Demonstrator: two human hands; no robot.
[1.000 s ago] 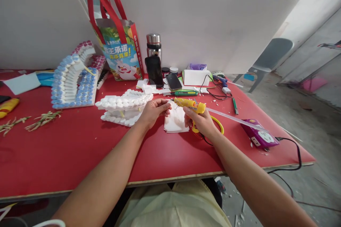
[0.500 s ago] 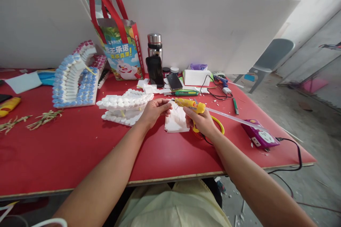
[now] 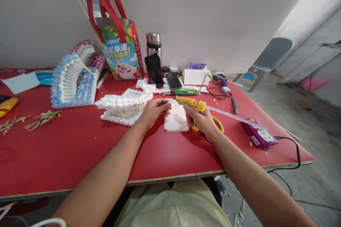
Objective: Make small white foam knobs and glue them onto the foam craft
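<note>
My right hand (image 3: 201, 118) is closed around a yellow hot glue gun (image 3: 188, 102), its nozzle pointing left. A long clear glue stick (image 3: 234, 116) trails out of its back end. Close to the nozzle, my left hand (image 3: 157, 110) has thumb and fingertips pinched together; what sits between them is too small to make out. Below both hands lies a stack of thin white sheets (image 3: 176, 120). Left of my left hand stands a curved white piece (image 3: 124, 101) covered in rounded white tufts, partly hidden by that hand.
Farther left are a blue-and-white tufted piece (image 3: 74, 85) and dried stalks (image 3: 44, 118). A shopping bag (image 3: 122, 53), steel flask (image 3: 153, 44), phones (image 3: 173, 81) and a green cutter (image 3: 186, 92) line the back. A purple power strip (image 3: 258, 133) lies right, its cable crossing the table edge.
Both hands and the glue gun keep nearly the same position over the white sheets. The whole view has shifted very slightly.
</note>
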